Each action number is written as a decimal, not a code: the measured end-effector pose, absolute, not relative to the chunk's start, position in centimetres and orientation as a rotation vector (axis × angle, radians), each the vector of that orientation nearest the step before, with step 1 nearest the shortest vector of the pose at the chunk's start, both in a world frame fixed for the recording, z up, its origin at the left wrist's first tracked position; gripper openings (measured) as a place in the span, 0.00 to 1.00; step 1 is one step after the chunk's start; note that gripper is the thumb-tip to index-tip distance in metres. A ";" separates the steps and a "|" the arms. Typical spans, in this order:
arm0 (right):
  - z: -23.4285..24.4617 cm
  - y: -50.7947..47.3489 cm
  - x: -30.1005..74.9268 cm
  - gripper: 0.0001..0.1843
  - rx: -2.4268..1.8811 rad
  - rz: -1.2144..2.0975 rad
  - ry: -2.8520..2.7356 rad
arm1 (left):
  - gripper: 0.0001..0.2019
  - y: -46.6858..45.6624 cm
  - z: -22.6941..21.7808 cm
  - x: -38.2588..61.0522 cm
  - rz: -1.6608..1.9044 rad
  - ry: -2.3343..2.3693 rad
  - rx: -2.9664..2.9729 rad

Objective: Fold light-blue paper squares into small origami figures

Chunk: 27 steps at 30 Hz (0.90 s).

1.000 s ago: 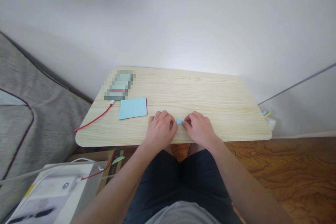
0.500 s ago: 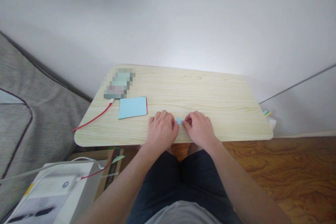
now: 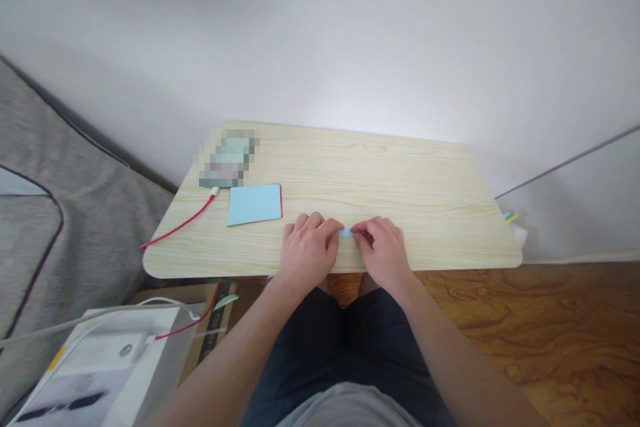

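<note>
A small piece of light blue paper (image 3: 345,232) lies between my hands near the table's front edge, mostly covered by my fingers. My left hand (image 3: 311,247) has its fingertips and thumb closed on the paper's left end. At the right end, my right hand (image 3: 383,245) pinches the paper between thumb and forefinger. A stack of light blue paper sheets (image 3: 255,205), with a red edge showing on its right, rests on the table to the left of my left hand.
The pale wood-grain table (image 3: 400,180) stands against a white wall. A pixelated phone-like device (image 3: 227,159) with a red cable (image 3: 185,221) is at the back left. Below left sit a white box (image 3: 95,373) and a cardboard box (image 3: 200,340). A grey cushioned surface (image 3: 95,233) is on the left.
My left fingers have reached further over the paper's left end. My right hand has shifted slightly, and the paper between them now looks like a narrower, flatter strip.
</note>
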State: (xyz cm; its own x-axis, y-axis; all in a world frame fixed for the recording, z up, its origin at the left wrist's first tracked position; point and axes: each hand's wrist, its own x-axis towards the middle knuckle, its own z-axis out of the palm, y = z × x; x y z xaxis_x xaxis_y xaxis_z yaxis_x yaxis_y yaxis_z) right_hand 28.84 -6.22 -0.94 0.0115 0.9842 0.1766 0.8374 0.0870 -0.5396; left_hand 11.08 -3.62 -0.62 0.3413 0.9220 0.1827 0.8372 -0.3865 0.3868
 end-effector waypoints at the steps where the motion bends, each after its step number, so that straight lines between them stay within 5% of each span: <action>1: -1.0 -6.3 28.9 0.07 -1.784 0.369 -1.857 | 0.10 -3.6 -0.6 11.1 0.548 1.592 2.384; 17: -2.4 -8.1 27.9 0.19 -1.690 0.089 -2.015 | 0.08 -3.0 -1.0 10.8 0.611 1.570 2.398; 27: -2.5 -8.3 27.8 0.19 -1.626 0.057 -2.068 | 0.12 -2.6 -1.2 9.6 0.618 1.460 2.412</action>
State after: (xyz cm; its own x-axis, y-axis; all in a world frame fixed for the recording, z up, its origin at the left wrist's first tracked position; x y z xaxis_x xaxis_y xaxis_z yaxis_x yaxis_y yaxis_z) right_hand 27.76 -8.32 -2.46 -0.1576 0.9200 0.3589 0.8988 0.2842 -0.3338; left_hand 9.55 -2.62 -1.21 0.4063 0.8858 0.2242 0.7777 -0.4640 0.4241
